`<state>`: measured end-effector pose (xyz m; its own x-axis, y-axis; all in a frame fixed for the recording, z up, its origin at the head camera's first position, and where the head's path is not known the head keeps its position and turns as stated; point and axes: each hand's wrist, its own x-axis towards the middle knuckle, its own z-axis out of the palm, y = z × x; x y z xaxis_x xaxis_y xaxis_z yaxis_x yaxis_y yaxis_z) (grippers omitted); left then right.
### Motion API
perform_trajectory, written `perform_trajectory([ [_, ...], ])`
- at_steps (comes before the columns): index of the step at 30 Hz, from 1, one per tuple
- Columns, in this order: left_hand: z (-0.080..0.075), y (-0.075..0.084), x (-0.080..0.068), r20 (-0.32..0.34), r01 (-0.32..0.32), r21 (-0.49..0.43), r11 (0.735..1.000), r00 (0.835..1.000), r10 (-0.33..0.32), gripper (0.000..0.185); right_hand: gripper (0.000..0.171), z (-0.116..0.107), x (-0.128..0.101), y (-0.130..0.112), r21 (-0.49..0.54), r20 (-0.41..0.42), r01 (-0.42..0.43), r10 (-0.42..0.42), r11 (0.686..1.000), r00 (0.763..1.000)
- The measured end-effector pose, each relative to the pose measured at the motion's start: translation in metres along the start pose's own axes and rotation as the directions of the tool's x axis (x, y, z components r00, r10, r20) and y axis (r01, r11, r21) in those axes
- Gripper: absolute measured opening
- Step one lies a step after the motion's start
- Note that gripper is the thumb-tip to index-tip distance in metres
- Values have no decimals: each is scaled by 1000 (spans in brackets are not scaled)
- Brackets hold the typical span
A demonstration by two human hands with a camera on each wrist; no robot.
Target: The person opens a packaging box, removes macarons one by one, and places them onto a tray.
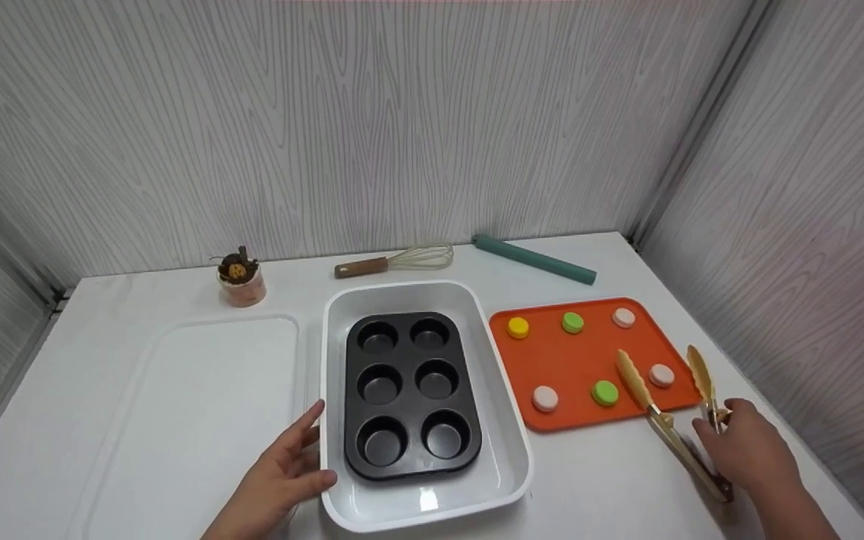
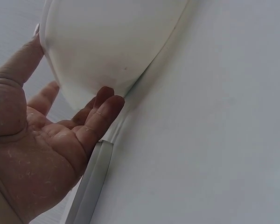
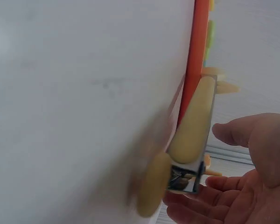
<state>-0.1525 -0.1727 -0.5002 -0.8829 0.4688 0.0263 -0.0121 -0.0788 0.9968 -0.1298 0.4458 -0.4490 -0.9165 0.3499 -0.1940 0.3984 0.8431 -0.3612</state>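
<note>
A white deep tray (image 1: 516, 450) holds a black muffin tin (image 1: 411, 397) with several cups. My left hand (image 1: 274, 472) grips the tray's left side, thumb at the rim. In the left wrist view, fingertips (image 2: 105, 109) bend against the outer wall. Metal tongs with beige tips (image 1: 633, 381) lie spread at the front right, one tip over an orange mat (image 1: 559, 352). My right hand (image 1: 754, 446) is at their right arm. The right wrist view shows its thumb (image 3: 231, 133) apart from the tongs (image 3: 193, 126), the fingers loosely bent close behind.
Several yellow, green and pale pink macarons (image 1: 604, 393) sit on the mat. Behind are a whisk (image 1: 421, 257), a green rolling pin (image 1: 535, 259) and a small potted plant (image 1: 243, 285). A flat white tray (image 1: 207, 420) lies at left. Walls close the back and right.
</note>
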Motion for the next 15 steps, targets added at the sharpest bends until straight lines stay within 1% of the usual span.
perform_trajectory([
  [3,1,2,0,-15,25,10,1000,1000,-25,94,79,0,-2,-8,-5,-87,39,-39,999,995],
  [5,2,5,2,-27,37,21,999,999,-37,95,75,4,-4,-18,-16,-172,90,-91,996,981],
  [6,3,7,2,-43,45,29,999,998,-44,94,74,6,-6,-25,-26,-207,107,-110,994,972],
  [8,4,14,4,-96,72,48,996,993,-67,92,67,12,-8,-39,-49,-287,179,-186,983,940],
  [9,4,18,4,-141,87,70,994,987,-76,90,64,15,-8,-48,-61,-320,215,-223,975,921],
  [10,4,23,5,-193,100,104,990,978,-78,88,60,19,-8,-56,-72,-350,261,-270,963,897],
  [11,3,27,5,-247,112,150,982,966,-72,86,59,23,-8,-64,-90,-363,295,-307,951,880],
  [12,2,31,6,-304,137,209,968,950,-69,84,57,27,-7,-73,-108,-371,325,-341,940,864],
  [13,1,35,6,-353,162,278,947,934,-56,83,55,31,-6,-81,-126,-381,366,-385,922,841],
  [14,-1,39,6,-393,181,359,915,919,-27,82,56,35,-5,-89,-144,-371,386,-411,911,833],
  [15,-4,41,6,-426,198,444,874,905,11,83,58,39,-3,-97,-162,-361,404,-435,900,824],
])
